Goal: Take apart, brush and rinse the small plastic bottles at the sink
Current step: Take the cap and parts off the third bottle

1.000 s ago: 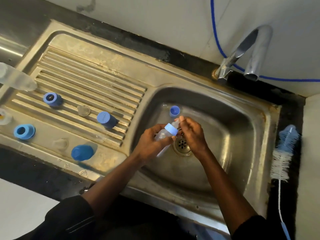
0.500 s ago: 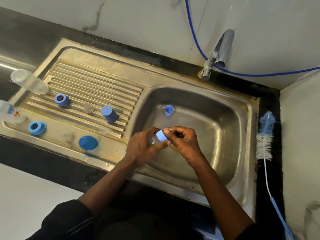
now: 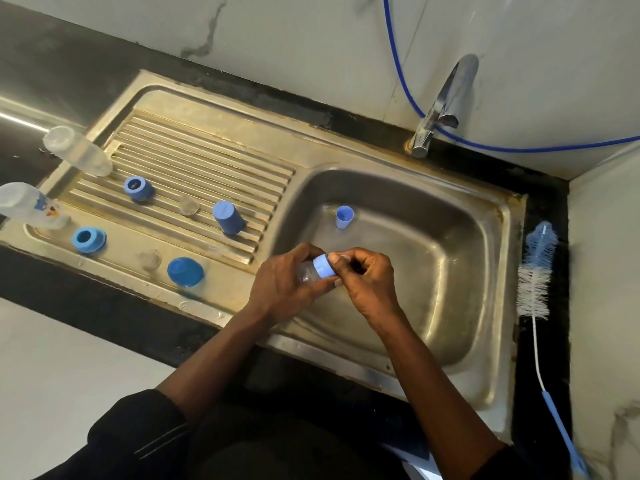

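The drainboard (image 3: 207, 157) fills the left half of the sink. At its 9 o'clock edge sits a printed bottle (image 3: 33, 206), and at 10 o'clock a plain bottle (image 3: 78, 150). Both are clear and have no tops. A ring (image 3: 88, 240) lies just at 4 o'clock from the printed bottle. Further right, a collar (image 3: 138, 188) rests on the ribs. At 4 o'clock from it come a clear teat (image 3: 188, 206) and then a tall cap (image 3: 228, 218) standing closed end up. Along the drainboard's 6 o'clock edge a second teat (image 3: 149, 259) sits just beside a dome lid (image 3: 185, 271).

Over the basin (image 3: 450, 271), at its 8 o'clock side, the left hand (image 3: 280, 289) has its fingers curled round the body of the small bottle (image 3: 306, 273). The bottle lies nearly level with its neck pointing to 3 o'clock. The right hand (image 3: 367, 282) pinches the bottle's blue neck ring (image 3: 323, 266) between thumb and fingertips, with its other fingers curled.

On the basin floor at 11 o'clock a small cap (image 3: 344, 217) stands open end up, well apart from the hands. The tap (image 3: 443, 102) rises at the basin's 12 o'clock, with a blue hose (image 3: 398, 64) running across the wall behind it. At 3 o'clock a brush (image 3: 536, 275) lies on the dark counter, bristles toward 12 and handle toward 6.
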